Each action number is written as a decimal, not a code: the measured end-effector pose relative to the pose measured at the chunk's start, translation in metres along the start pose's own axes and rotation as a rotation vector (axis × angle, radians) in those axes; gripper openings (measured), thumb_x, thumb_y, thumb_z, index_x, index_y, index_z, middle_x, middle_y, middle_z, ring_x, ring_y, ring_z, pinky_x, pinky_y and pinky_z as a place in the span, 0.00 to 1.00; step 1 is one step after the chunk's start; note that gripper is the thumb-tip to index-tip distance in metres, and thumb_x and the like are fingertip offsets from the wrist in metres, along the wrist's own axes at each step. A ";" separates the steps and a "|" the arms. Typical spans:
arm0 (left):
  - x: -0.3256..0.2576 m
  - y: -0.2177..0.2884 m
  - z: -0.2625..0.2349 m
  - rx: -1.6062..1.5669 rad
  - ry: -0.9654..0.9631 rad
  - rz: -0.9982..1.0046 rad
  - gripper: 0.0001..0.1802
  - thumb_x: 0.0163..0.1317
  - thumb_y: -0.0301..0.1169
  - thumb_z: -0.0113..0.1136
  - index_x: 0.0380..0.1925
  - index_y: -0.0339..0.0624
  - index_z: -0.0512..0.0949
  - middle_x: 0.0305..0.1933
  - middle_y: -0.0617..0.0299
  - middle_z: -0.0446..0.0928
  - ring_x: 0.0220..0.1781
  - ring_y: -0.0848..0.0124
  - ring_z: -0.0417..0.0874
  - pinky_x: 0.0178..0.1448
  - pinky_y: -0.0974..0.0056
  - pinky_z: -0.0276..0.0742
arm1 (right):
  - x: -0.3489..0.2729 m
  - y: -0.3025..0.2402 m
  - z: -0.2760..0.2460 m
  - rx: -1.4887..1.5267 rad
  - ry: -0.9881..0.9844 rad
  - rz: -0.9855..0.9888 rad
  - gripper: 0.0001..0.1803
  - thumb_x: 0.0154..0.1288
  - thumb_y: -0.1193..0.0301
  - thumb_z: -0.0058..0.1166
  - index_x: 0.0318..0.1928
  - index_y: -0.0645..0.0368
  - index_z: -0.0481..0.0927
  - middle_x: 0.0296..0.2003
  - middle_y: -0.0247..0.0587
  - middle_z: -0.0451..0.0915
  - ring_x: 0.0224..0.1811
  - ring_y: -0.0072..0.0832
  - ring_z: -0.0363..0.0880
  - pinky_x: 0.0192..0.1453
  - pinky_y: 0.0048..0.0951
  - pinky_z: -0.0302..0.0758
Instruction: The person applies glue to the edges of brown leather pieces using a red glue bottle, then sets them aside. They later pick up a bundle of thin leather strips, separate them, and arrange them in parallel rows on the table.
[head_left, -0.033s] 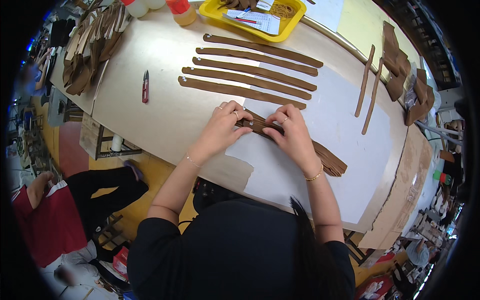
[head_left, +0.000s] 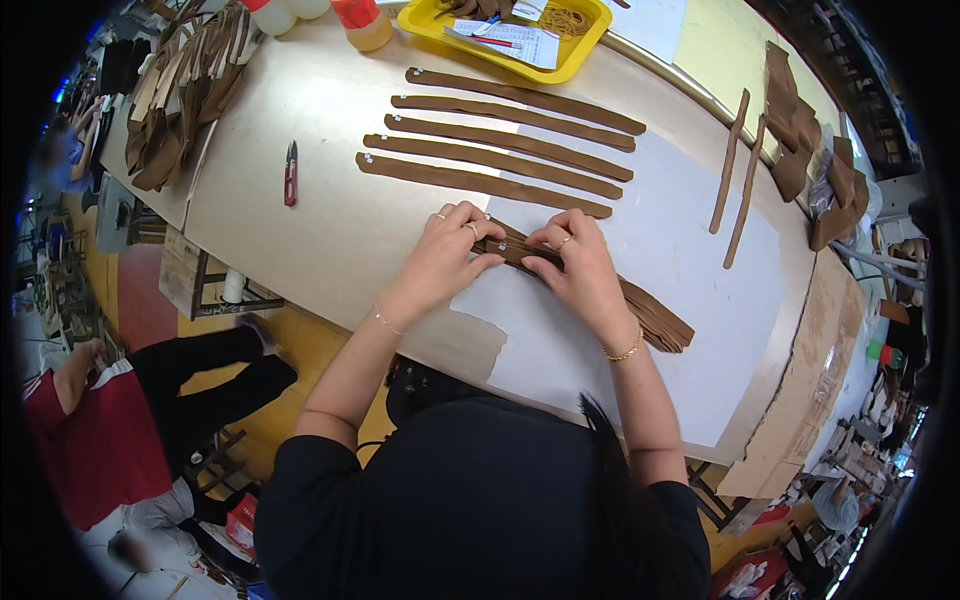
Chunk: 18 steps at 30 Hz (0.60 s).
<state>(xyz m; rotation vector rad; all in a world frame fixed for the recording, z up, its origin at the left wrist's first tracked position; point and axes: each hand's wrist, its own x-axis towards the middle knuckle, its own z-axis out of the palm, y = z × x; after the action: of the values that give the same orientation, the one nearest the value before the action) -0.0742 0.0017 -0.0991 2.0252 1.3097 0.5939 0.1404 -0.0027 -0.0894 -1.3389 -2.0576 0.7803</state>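
A bundle of brown fabric strips (head_left: pixel 655 318) lies aslant on the white sheet in front of me, its loose ends fanned toward the lower right. My left hand (head_left: pixel 440 262) pinches the bundle's upper left end between thumb and fingers. Close beside it, my right hand (head_left: pixel 585 268) grips the same bundle a little further along. A small white tag shows between the two hands. Beyond them, several single brown strips (head_left: pixel 487 187) lie side by side, each with a small white tag at its left end.
Red-handled thread snips (head_left: pixel 291 178) lie left of the strips. A yellow tray (head_left: pixel 425 38) holds papers, pens and rubber bands. Brown pieces are heaped at the far left (head_left: pixel 165 130). Two loose strips (head_left: pixel 731 165) and folded brown pieces (head_left: pixel 790 115) lie right. A person in red (head_left: pixel 110 445) is at left.
My right hand has shifted very slightly left along the bundle. My left hand stays put. The leg of the person in red has moved a little.
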 end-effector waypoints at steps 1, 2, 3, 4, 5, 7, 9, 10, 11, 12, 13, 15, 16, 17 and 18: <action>0.001 0.000 0.002 -0.009 -0.010 -0.009 0.11 0.52 0.29 0.70 0.36 0.43 0.81 0.43 0.60 0.73 0.51 0.59 0.72 0.57 0.59 0.70 | -0.001 0.001 0.005 -0.001 -0.011 -0.015 0.12 0.50 0.72 0.68 0.36 0.57 0.81 0.38 0.39 0.72 0.43 0.39 0.71 0.48 0.38 0.70; 0.003 -0.001 0.002 -0.013 -0.016 -0.017 0.11 0.52 0.29 0.70 0.35 0.43 0.81 0.43 0.60 0.73 0.52 0.58 0.72 0.58 0.59 0.69 | 0.000 0.002 0.008 -0.016 -0.013 -0.016 0.13 0.50 0.71 0.68 0.38 0.56 0.82 0.39 0.38 0.73 0.44 0.37 0.71 0.49 0.37 0.68; 0.005 -0.002 0.002 -0.017 -0.021 -0.024 0.10 0.52 0.29 0.70 0.34 0.43 0.81 0.44 0.60 0.73 0.52 0.58 0.71 0.58 0.59 0.69 | 0.002 0.002 0.009 -0.028 -0.012 -0.022 0.13 0.50 0.70 0.68 0.39 0.56 0.83 0.39 0.37 0.72 0.44 0.37 0.71 0.50 0.37 0.68; 0.006 -0.002 0.001 0.006 -0.011 -0.006 0.10 0.52 0.29 0.70 0.34 0.43 0.81 0.43 0.60 0.73 0.52 0.58 0.72 0.58 0.59 0.69 | 0.003 0.001 0.011 -0.040 -0.011 -0.028 0.14 0.51 0.70 0.68 0.39 0.56 0.83 0.40 0.37 0.72 0.44 0.36 0.71 0.50 0.37 0.67; 0.006 0.000 0.001 0.025 -0.003 0.009 0.09 0.52 0.28 0.70 0.33 0.42 0.80 0.43 0.60 0.73 0.52 0.59 0.72 0.58 0.59 0.69 | 0.003 -0.001 0.012 -0.053 -0.013 -0.031 0.14 0.51 0.69 0.68 0.40 0.56 0.83 0.40 0.37 0.72 0.44 0.36 0.71 0.51 0.37 0.66; 0.004 0.002 0.000 0.004 0.018 0.051 0.08 0.53 0.28 0.69 0.33 0.42 0.80 0.41 0.61 0.74 0.49 0.61 0.73 0.56 0.60 0.70 | 0.003 -0.007 0.011 -0.086 -0.031 -0.068 0.13 0.53 0.67 0.67 0.40 0.55 0.83 0.40 0.37 0.75 0.43 0.33 0.71 0.51 0.36 0.65; 0.003 0.006 -0.005 -0.074 0.036 0.095 0.08 0.54 0.29 0.68 0.34 0.42 0.81 0.37 0.62 0.77 0.44 0.64 0.76 0.52 0.62 0.71 | 0.002 -0.010 0.005 -0.086 -0.090 -0.071 0.12 0.56 0.65 0.65 0.40 0.54 0.84 0.37 0.37 0.77 0.42 0.32 0.72 0.52 0.34 0.64; 0.003 0.009 -0.009 -0.187 -0.029 -0.012 0.08 0.55 0.28 0.68 0.34 0.42 0.81 0.36 0.63 0.78 0.42 0.67 0.77 0.50 0.64 0.72 | 0.000 -0.008 -0.002 -0.073 -0.138 -0.057 0.12 0.57 0.64 0.65 0.40 0.54 0.84 0.35 0.37 0.79 0.40 0.32 0.73 0.52 0.34 0.63; 0.003 0.016 -0.018 -0.301 -0.091 -0.117 0.08 0.55 0.28 0.68 0.35 0.41 0.81 0.34 0.64 0.79 0.40 0.71 0.78 0.48 0.66 0.72 | -0.003 -0.008 -0.009 -0.063 -0.187 -0.046 0.12 0.58 0.63 0.64 0.39 0.54 0.84 0.33 0.37 0.80 0.39 0.32 0.73 0.52 0.33 0.63; 0.002 0.019 -0.024 -0.415 -0.148 -0.227 0.08 0.56 0.27 0.67 0.36 0.41 0.81 0.32 0.65 0.80 0.37 0.74 0.78 0.46 0.67 0.73 | -0.006 -0.007 -0.016 -0.032 -0.213 -0.002 0.13 0.58 0.62 0.64 0.39 0.55 0.84 0.30 0.38 0.80 0.35 0.32 0.73 0.51 0.32 0.63; 0.001 0.014 -0.027 -0.466 -0.100 -0.253 0.07 0.57 0.27 0.67 0.36 0.40 0.81 0.32 0.66 0.80 0.36 0.76 0.77 0.44 0.69 0.73 | -0.009 -0.006 -0.024 -0.001 -0.238 0.043 0.13 0.59 0.61 0.64 0.39 0.56 0.84 0.27 0.39 0.80 0.32 0.33 0.73 0.50 0.32 0.64; 0.000 0.001 -0.038 -0.569 0.003 -0.307 0.07 0.59 0.27 0.66 0.37 0.38 0.81 0.31 0.68 0.81 0.33 0.81 0.75 0.41 0.73 0.72 | -0.016 0.000 -0.043 0.054 -0.274 0.136 0.14 0.61 0.61 0.63 0.39 0.58 0.84 0.24 0.40 0.80 0.26 0.31 0.72 0.47 0.31 0.65; -0.001 -0.009 -0.044 -0.611 0.078 -0.334 0.07 0.60 0.27 0.66 0.37 0.38 0.81 0.31 0.68 0.80 0.33 0.81 0.75 0.41 0.73 0.72 | -0.020 0.005 -0.053 0.078 -0.283 0.186 0.13 0.62 0.62 0.62 0.39 0.60 0.84 0.22 0.39 0.80 0.23 0.29 0.71 0.44 0.29 0.66; -0.001 -0.019 -0.050 -0.656 0.148 -0.355 0.07 0.60 0.27 0.65 0.37 0.37 0.82 0.32 0.69 0.80 0.34 0.82 0.75 0.41 0.74 0.72 | -0.024 0.009 -0.063 0.098 -0.287 0.243 0.13 0.63 0.63 0.62 0.39 0.61 0.84 0.21 0.39 0.79 0.21 0.27 0.71 0.41 0.28 0.68; 0.000 -0.030 -0.056 -0.700 0.214 -0.378 0.07 0.60 0.27 0.65 0.37 0.37 0.82 0.32 0.69 0.80 0.34 0.82 0.75 0.41 0.74 0.72 | -0.028 0.015 -0.071 0.171 -0.262 0.330 0.13 0.64 0.64 0.61 0.39 0.62 0.83 0.21 0.38 0.79 0.21 0.24 0.71 0.38 0.26 0.68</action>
<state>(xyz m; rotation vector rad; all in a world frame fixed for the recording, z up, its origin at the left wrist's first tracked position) -0.1309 0.0260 -0.0823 1.1421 1.3157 0.9427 0.2101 -0.0118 -0.0567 -1.5661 -1.9276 1.3066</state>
